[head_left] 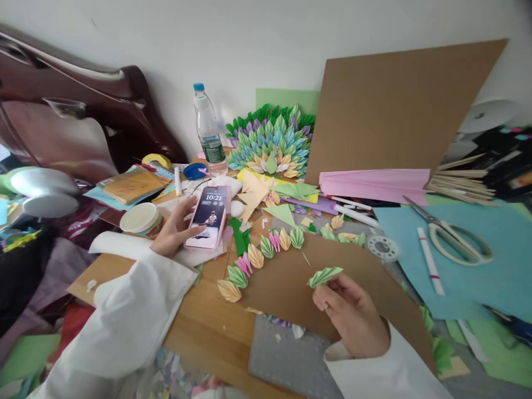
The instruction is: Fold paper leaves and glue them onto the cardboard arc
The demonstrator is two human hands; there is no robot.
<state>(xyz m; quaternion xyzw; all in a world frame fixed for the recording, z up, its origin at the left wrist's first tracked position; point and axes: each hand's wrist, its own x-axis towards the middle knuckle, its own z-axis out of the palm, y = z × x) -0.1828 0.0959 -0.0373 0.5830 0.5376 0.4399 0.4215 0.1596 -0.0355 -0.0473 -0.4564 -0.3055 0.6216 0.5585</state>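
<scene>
My left hand point(177, 227) is wrapped round a pink smartphone point(208, 219) with its lock screen lit, held just above the cluttered wooden table point(199, 327). My right hand point(351, 316) pinches a folded green paper leaf point(325, 275) over a curved piece of brown cardboard point(291, 282). Along that cardboard's curved edge runs a row of folded paper leaves point(260, 255) in green, pink and orange. Both arms wear white sleeves.
A paper peacock fan point(272, 141) and a water bottle point(208, 130) stand at the back. A large cardboard sheet point(399, 111) leans on the wall. Scissors point(451, 233), a white pen point(428, 260) and a tape roll point(382, 247) lie right. A paper cup point(141, 219) sits left.
</scene>
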